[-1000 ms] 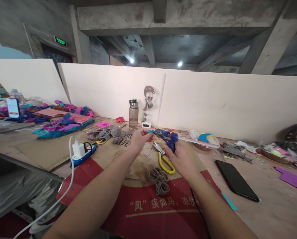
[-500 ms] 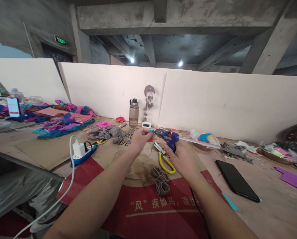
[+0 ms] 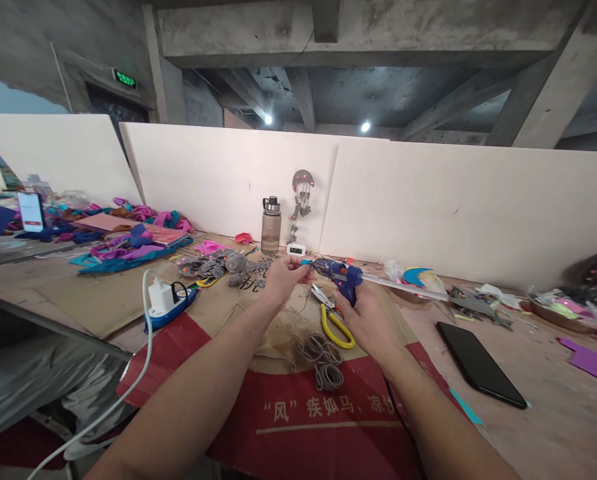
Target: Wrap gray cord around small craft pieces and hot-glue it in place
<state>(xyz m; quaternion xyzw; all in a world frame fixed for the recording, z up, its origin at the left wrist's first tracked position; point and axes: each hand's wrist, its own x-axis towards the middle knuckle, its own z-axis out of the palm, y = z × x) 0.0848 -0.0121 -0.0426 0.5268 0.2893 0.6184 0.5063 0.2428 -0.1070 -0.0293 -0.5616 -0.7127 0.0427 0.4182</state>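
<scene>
My right hand point(image 3: 366, 317) is closed round the handle of a blue hot glue gun point(image 3: 346, 279), its nozzle pointing left. A long clear glue stick point(image 3: 408, 287) sticks out of the gun's back end. Just at the nozzle, my left hand point(image 3: 284, 277) is pinched on a small piece, too small to name. Grey cord point(image 3: 323, 360) lies in loops on the cardboard below, and a strand runs up toward the left fingers. Yellow-handled scissors point(image 3: 337, 328) rest under the glue gun, partly hidden by my right hand.
A water bottle point(image 3: 271, 225) and a small clock point(image 3: 295, 249) stand at the back before white boards. A black phone point(image 3: 480, 363) lies at right. On the left are a blue power strip point(image 3: 171, 313) with a white cable and heaped coloured fabric point(image 3: 128, 247).
The whole view has shifted slightly. My hands keep almost the same pose, with the glue gun nozzle still at the left fingertips.
</scene>
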